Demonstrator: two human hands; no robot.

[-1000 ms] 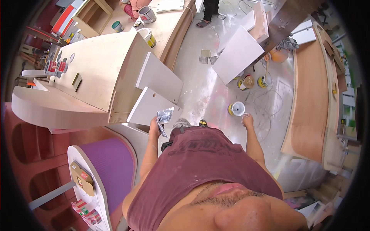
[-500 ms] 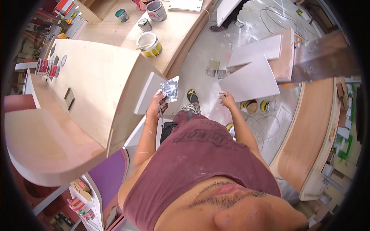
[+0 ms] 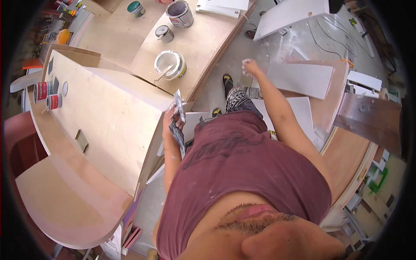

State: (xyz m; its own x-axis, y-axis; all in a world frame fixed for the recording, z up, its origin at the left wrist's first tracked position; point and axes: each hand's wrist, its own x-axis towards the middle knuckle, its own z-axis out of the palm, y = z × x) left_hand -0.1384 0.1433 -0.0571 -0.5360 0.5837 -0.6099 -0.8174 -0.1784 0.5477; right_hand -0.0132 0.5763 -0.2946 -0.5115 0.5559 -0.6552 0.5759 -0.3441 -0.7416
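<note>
My left hand (image 3: 172, 118) is closed around a metal putty spreader (image 3: 179, 105), its smeared blade pointing upward and seen nearly edge-on. Below the fingers sticks out a dark grey, smeared flat strip (image 3: 177, 133); whether it belongs to the spreader I cannot tell. This hand is beside the corner of a pale wooden cabinet (image 3: 117, 112). Out in front, over the floor, my right hand (image 3: 250, 67) has curled fingers with white smears and no visible object in them. Nearest to it is a white panel (image 3: 299, 78), apart from the hand.
An open putty bucket (image 3: 184, 71) with a stick, a small can (image 3: 164, 34), a larger grey can (image 3: 180, 15) and a green-lidded can (image 3: 136, 8) stand on the wooden bench. Red-labelled cans (image 3: 54, 102) are at left. Another white panel (image 3: 294, 17) and cables (image 3: 331, 37) lie ahead.
I have moved forward toward the bench. My right hand has swung ahead, away from the lower white panel. The spreader in my left hand has turned from face-on to nearly edge-on.
</note>
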